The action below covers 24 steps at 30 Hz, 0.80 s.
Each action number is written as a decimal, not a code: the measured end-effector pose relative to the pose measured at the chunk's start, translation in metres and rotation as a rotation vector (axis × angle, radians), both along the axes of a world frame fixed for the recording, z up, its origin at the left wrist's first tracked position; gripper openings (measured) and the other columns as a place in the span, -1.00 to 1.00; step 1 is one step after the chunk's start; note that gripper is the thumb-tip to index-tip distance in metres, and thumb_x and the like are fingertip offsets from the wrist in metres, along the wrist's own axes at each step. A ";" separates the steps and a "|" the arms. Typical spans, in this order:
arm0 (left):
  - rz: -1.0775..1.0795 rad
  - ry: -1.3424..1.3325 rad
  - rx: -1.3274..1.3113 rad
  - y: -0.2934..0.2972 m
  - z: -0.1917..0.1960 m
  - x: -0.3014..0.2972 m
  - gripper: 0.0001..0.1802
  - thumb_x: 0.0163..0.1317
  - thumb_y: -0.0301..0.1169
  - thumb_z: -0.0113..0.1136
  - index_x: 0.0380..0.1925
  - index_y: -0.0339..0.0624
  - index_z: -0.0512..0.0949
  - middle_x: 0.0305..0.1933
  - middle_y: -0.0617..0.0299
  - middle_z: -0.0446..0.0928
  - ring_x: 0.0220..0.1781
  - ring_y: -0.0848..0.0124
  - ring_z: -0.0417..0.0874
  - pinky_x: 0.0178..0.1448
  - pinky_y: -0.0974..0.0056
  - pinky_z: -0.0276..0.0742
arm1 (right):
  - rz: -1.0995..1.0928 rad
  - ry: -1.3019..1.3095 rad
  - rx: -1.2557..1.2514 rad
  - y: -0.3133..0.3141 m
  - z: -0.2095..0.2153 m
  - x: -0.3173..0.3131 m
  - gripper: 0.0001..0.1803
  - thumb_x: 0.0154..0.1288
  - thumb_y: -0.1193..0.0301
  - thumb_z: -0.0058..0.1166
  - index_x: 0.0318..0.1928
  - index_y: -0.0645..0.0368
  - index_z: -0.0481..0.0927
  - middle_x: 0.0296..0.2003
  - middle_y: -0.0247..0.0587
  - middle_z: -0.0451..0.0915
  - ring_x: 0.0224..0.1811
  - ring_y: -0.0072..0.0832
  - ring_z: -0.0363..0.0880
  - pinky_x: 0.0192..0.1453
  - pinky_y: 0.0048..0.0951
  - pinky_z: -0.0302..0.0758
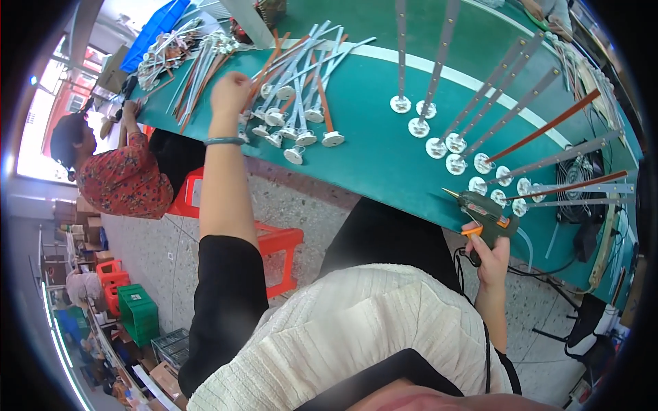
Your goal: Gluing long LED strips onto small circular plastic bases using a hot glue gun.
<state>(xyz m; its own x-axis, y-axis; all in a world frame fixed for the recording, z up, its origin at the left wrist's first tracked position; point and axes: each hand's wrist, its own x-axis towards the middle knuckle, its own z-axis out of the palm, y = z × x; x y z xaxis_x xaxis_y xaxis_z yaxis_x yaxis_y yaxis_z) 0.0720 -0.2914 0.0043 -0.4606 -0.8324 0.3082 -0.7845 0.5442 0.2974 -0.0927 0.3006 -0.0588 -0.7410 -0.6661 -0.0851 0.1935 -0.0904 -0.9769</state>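
Observation:
My left hand (231, 92) reaches far out over the green table (373, 147) into a pile of grey and orange strips with white round bases (295, 103). Its fingers are curled among the strips; whether it grips one is hidden. My right hand (490, 257) holds a green glue gun (483, 209) by its handle at the table's near edge, nozzle pointing left. Just beyond the gun lies a fanned row of strips with white round bases (480, 154), laid out side by side.
A person in a red patterned top (123, 178) sits at the left end of the table. A red stool (277, 253) stands on the floor below my left arm. A blue crate (154, 31) and bundled parts lie far left. A black fan (582, 185) sits at right.

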 end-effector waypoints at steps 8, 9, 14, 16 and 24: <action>-0.085 -0.028 0.362 -0.028 -0.008 -0.011 -0.74 0.10 -0.24 0.38 -0.33 -0.21 0.71 -0.36 0.10 0.72 -0.28 0.23 0.75 -0.11 0.19 0.63 | -0.074 0.017 0.019 -0.003 0.001 0.005 -0.48 0.31 0.62 0.09 0.26 0.34 0.33 -0.06 0.04 0.63 -0.35 -0.51 0.53 -0.27 -0.54 0.51; -0.083 0.065 0.483 -0.028 -0.004 -0.006 -0.75 0.11 -0.27 0.38 -0.35 -0.25 0.70 -0.39 0.12 0.71 -0.34 0.29 0.74 -0.15 0.21 0.62 | -0.081 0.018 0.024 -0.003 0.001 0.005 -0.48 0.30 0.61 0.09 0.26 0.34 0.33 -0.06 0.04 0.63 -0.35 -0.52 0.53 -0.26 -0.53 0.51; -0.189 0.507 0.276 0.018 0.039 0.042 -0.87 0.36 -0.40 0.26 -0.20 -0.21 0.56 -0.35 0.28 0.66 -0.35 0.54 0.63 -0.29 0.46 0.47 | -0.064 0.004 0.031 0.000 -0.001 0.002 -0.48 0.29 0.62 0.09 0.25 0.35 0.33 -0.07 0.04 0.63 -0.36 -0.52 0.53 -0.26 -0.54 0.51; -0.253 0.686 0.231 0.059 0.060 0.055 -0.86 0.37 -0.46 0.23 -0.13 -0.25 0.53 -0.34 0.29 0.64 -0.34 0.55 0.62 -0.27 0.45 0.49 | -0.064 0.004 0.019 0.000 -0.002 0.002 -0.49 0.29 0.62 0.08 0.25 0.35 0.33 -0.07 0.04 0.63 -0.37 -0.53 0.53 -0.26 -0.54 0.51; -0.711 0.824 0.535 0.233 0.033 -0.019 -0.79 0.27 -0.60 0.27 -0.09 -0.32 0.60 -0.22 0.21 0.64 -0.20 0.50 0.67 -0.10 0.37 0.60 | -0.051 0.046 0.013 -0.004 0.003 0.004 -0.51 0.30 0.60 0.10 0.23 0.36 0.39 -0.08 0.00 0.63 -0.38 -0.53 0.52 -0.28 -0.55 0.48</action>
